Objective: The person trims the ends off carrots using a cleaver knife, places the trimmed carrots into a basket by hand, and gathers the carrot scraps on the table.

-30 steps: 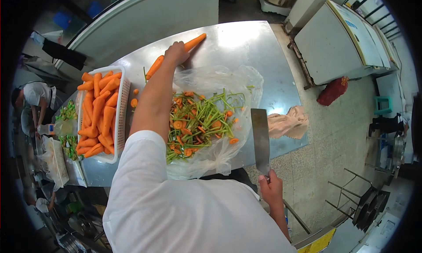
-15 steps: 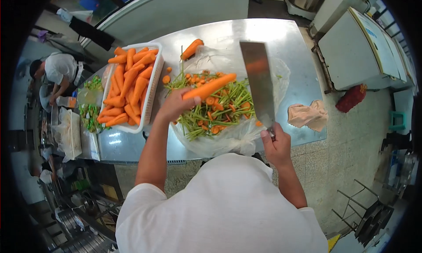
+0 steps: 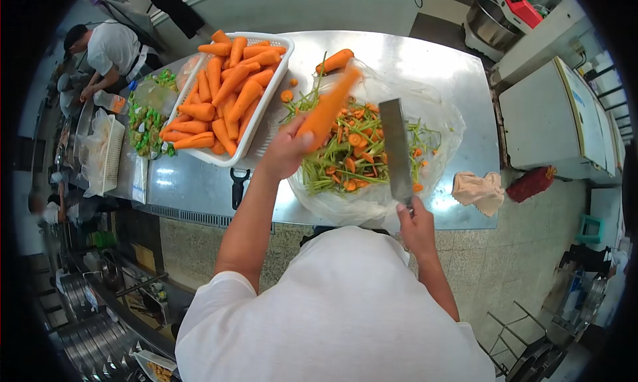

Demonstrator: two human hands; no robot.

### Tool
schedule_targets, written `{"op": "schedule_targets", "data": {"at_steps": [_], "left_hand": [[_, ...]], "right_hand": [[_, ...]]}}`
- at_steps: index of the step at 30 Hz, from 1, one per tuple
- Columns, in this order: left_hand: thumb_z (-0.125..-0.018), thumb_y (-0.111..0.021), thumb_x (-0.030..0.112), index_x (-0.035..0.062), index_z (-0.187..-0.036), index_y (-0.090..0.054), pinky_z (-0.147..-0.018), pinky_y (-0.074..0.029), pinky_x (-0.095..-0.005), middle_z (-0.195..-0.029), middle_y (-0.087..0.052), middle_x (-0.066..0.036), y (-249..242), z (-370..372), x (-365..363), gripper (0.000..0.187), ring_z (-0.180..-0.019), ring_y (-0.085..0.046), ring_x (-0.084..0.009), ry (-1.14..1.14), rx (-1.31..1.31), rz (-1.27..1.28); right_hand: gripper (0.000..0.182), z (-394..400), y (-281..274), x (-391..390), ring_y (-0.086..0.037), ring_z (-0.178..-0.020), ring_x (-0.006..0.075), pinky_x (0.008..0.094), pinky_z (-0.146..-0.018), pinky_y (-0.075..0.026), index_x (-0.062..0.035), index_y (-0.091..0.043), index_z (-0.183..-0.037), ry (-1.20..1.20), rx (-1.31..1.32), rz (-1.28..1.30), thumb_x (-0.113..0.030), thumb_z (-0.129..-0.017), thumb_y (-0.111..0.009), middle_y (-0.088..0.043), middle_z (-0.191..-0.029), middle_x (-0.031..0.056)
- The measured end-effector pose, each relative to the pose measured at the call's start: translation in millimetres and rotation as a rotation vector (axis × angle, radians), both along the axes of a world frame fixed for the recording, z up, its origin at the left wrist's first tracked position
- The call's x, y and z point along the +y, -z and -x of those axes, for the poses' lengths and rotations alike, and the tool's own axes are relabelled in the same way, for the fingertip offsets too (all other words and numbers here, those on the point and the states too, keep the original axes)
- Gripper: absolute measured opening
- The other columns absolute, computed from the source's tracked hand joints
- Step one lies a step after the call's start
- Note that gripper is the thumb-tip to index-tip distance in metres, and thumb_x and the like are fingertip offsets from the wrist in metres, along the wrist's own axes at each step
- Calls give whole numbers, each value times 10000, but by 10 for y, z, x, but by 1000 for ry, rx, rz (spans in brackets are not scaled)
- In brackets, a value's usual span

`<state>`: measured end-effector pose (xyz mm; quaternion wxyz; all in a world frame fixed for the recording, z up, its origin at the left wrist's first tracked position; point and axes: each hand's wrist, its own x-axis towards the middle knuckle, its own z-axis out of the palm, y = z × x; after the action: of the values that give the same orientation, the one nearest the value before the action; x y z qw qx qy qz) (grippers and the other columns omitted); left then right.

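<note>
A carrot (image 3: 325, 115), blurred by motion, is gripped at its near end by my left hand (image 3: 287, 148), its other end tilted up and away. My right hand (image 3: 419, 232) is closed round the handle of a cleaver (image 3: 395, 146), whose broad blade points away from me. Between and below them, green carrot tops (image 3: 332, 173) and sliced orange ends lie heaped on a clear plastic sheet (image 3: 319, 206). One more carrot (image 3: 334, 61) rests at the far side of the heap. A white basket (image 3: 282, 70) full of carrots stands to the left.
On the steel table (image 3: 189, 189) lie a black-handled peeler (image 3: 238, 188), a pinkish cloth (image 3: 478, 191) at the right and a green-wrapped pile (image 3: 147, 133) at the left. Another person (image 3: 113, 53) works at far left. A mixer (image 3: 492, 22) stands beyond the table.
My left hand has swung the carrot to a steeper angle. The cleaver has dropped lower over the heap's right side. The view has shifted, bringing the black-handled peeler into sight.
</note>
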<state>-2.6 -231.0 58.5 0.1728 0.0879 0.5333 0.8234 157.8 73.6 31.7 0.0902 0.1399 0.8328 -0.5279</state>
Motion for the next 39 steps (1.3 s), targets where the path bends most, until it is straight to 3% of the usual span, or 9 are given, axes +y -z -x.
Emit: {"op": "schedule_targets", "data": {"at_steps": [5, 7, 8, 11, 15, 20, 22, 25, 39], "left_hand": [[-986, -603, 412, 93, -1562, -316, -1026, -526, -454, -1364, -581, -204, -333, 373, 5, 718, -1258, -594, -268, 169, -209, -572], [-998, -501, 532, 141, -1592, -240, -870, -619, -443, -1368, -567, -244, 28, 573, -95, 758, -1091, -689, -313, 689, -346, -620], [-964, -603, 464, 170, -1599, -213, -701, -644, -387, -1321, -589, -239, 195, 604, -115, 801, -899, -721, -305, 663, -420, -582], [-911, -699, 320, 187, -1610, -179, -756, -624, -382, -1273, -613, -211, 128, 293, 188, 881, -865, -699, -272, 433, -141, -34], [-858, -678, 125, 142, -1533, -296, -786, -551, -347, -1085, -627, -126, 224, 177, 381, 777, -829, -633, -212, 403, -333, -44], [-958, -654, 419, 92, -1355, -513, -788, -542, -346, -962, -645, -99, 83, 147, 526, 534, -890, -643, -201, 306, -230, 579], [-952, -636, 555, 35, -1265, -602, -770, -518, -369, -955, -666, -106, 32, 111, 545, 608, -838, -629, -220, 105, 313, 932], [-951, -644, 544, 4, -1198, -643, -785, -517, -389, -917, -688, -105, -183, 106, 534, 594, -840, -636, -242, 207, 217, 1093], [-988, -618, 477, 76, -888, -632, -501, -412, -246, -698, -546, 17, 68, -17, 412, 413, -587, -528, -83, 343, -249, 650]], "right_hand": [[317, 86, -169, 41, -448, -572, 68, 286, -515, -391, 34, -619, -1206, 123, 164, 62, -179, -972, -640, -546, -645, 2], [311, 64, -160, 96, -438, -566, 71, 284, -513, -386, 29, -622, -1201, 99, 167, 42, -176, -969, -645, -538, -636, 2], [311, 43, -154, 94, -438, -566, 71, 284, -513, -386, 29, -622, -1201, 107, 172, 42, -176, -969, -645, -538, -636, 2], [305, -73, -151, 82, -468, -547, 94, 297, -516, -400, 25, -626, -1195, 105, 144, 34, -175, -966, -645, -556, -630, 28], [308, -216, -326, 84, -587, -550, 181, 330, -544, -464, 21, -631, -1195, -33, 195, -112, -160, -948, -654, -609, -649, 98], [318, -275, -385, 131, -674, -626, 249, 357, -591, -531, 10, -642, -1201, -136, 345, -265, -139, -923, -678, -696, -799, 142], [313, -254, -392, 126, -695, -671, 266, 363, -615, -554, -2, -650, -1198, -172, 406, -329, -127, -913, -684, -728, -927, 152], [319, -231, -362, 128, -706, -692, 268, 359, -629, -563, -7, -651, -1202, -215, 405, -372, -122, -906, -687, -738, -983, 157], [340, -238, -257, 110, -711, -730, 309, 402, -639, -562, -47, -629, -1238, -314, 384, -394, -149, -916, -662, -728, -933, 138]]}}
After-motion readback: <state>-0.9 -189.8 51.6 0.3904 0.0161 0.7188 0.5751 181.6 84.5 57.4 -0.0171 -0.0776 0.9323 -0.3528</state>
